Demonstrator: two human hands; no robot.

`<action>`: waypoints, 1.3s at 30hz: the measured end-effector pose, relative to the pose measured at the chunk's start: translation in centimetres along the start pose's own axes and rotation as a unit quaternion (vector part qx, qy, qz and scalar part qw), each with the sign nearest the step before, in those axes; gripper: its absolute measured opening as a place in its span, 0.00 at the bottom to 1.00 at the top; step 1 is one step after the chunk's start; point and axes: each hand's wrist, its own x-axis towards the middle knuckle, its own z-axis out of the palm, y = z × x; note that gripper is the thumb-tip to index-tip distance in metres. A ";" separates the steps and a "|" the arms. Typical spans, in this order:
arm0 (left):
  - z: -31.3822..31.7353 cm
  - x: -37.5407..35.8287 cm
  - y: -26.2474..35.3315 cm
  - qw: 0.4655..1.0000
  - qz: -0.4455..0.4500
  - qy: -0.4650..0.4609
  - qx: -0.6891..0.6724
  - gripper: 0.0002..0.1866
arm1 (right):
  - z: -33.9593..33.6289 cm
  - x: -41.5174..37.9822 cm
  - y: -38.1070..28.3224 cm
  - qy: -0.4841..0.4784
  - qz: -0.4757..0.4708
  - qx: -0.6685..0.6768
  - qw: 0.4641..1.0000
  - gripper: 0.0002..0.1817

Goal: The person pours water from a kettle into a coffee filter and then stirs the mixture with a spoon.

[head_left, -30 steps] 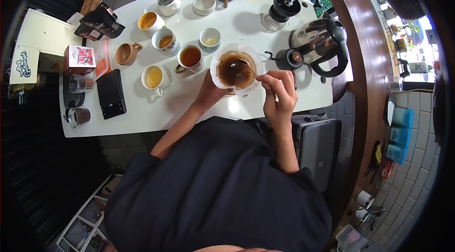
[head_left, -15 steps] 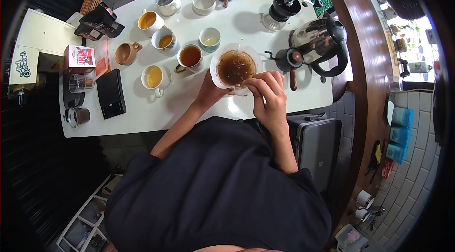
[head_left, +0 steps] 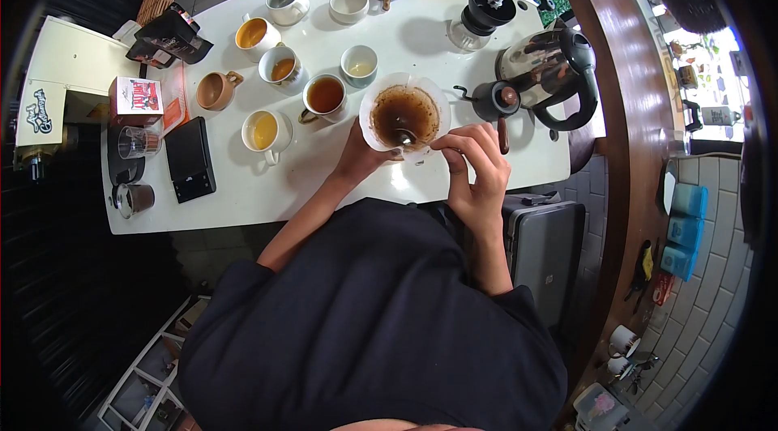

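My left hand [head_left: 362, 154] is wrapped round the near left side of a coffee dripper, which is mostly hidden under its white paper filter [head_left: 439, 97]. Brown wet coffee [head_left: 397, 109] with grounds round its edge fills the filter. My right hand [head_left: 478, 170] pinches a spoon [head_left: 407, 138] over the near right rim; its shiny bowl shows at the surface of the coffee. Left of the dripper stands a mug of reddish-brown liquid [head_left: 325, 96], and behind it a pale cup [head_left: 358, 65]. A small dark pot with a wooden handle [head_left: 495, 100] is to the right.
Several more cups stand to the left, including a mug of yellow liquid [head_left: 265, 131]. A black scale [head_left: 191, 160] lies near the left end of the white table [head_left: 324, 202]. A hand grinder [head_left: 478, 19] and large steel kettle [head_left: 547, 66] stand at the right.
My right hand has shifted right and slightly away from the filter's middle. The spoon's bowl now shows at the coffee's surface, where it was hidden before. My left hand has stayed in place.
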 end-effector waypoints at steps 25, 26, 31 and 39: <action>0.2 0.3 1.4 0.999 0.006 -0.035 0.003 0.37 | 1.0 0.8 1.1 -0.009 -0.008 -0.009 1.000 0.09; 0.3 0.3 1.4 0.999 0.008 -0.034 0.001 0.38 | 1.1 0.8 1.4 -0.012 -0.006 -0.019 1.000 0.09; 0.4 0.3 1.5 1.000 0.009 -0.021 0.008 0.37 | 1.2 0.8 2.0 -0.005 -0.009 -0.025 1.000 0.09; 0.3 0.4 0.2 0.999 0.016 0.010 -0.027 0.37 | 0.4 1.2 0.9 0.061 -0.056 -0.023 0.996 0.11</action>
